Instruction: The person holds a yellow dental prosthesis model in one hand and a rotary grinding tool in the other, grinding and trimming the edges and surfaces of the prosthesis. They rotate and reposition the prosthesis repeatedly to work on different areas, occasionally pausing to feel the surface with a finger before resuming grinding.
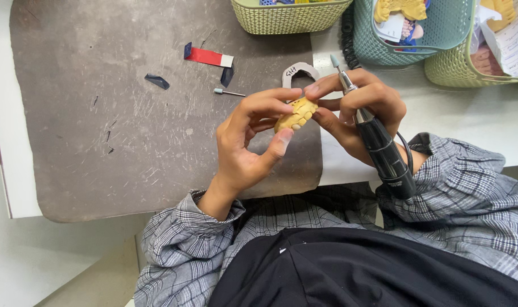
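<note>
White tabletop point(469, 113), mostly under a scuffed grey mat point(128, 113). Along the far edge, three woven baskets: pale green point(287, 17), teal point(378, 42), another green point(458, 71). Above the mat's near edge, left hand point(250, 139) pinching a yellow dental cast point(296, 113) between thumb and fingers. Right hand point(361, 108) touching the cast with fingertips while wrapped around a black rotary handpiece point(384, 150), bur tip pointing up. Further left on the mat: red-and-white strip point(209, 56), loose bur point(228, 92).
</note>
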